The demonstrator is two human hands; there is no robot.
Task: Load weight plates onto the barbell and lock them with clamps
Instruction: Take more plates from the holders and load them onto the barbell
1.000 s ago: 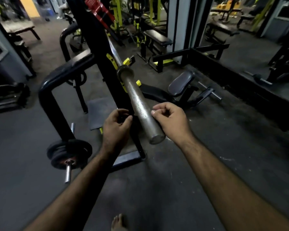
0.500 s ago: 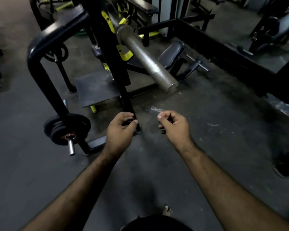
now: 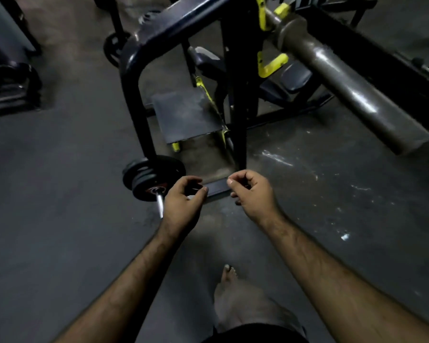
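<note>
The bare steel barbell sleeve [image 3: 352, 90] juts from the rack toward the upper right, with no plate on it. A stack of black weight plates [image 3: 154, 177] hangs on a low storage peg [image 3: 160, 203] at the foot of the rack. My left hand [image 3: 183, 204] hovers just right of these plates, its thumb and fingers curved apart around nothing I can make out. My right hand [image 3: 252, 191] is beside it over the rack's base bar, fingers curled in with the thumb on the index finger. No clamp is visible.
The black rack frame [image 3: 134, 78] with yellow hooks [image 3: 270, 65] stands ahead, with a dark foot plate [image 3: 186, 115] and a bench seat [image 3: 292, 78] behind it. More plates [image 3: 114, 48] hang further back. My bare foot [image 3: 229, 273] rests on the dark rubber floor.
Both hands have left the end of the barbell sleeve and dropped toward the rack's base and the stored plates. The view has tilted down and moved closer to the floor.
</note>
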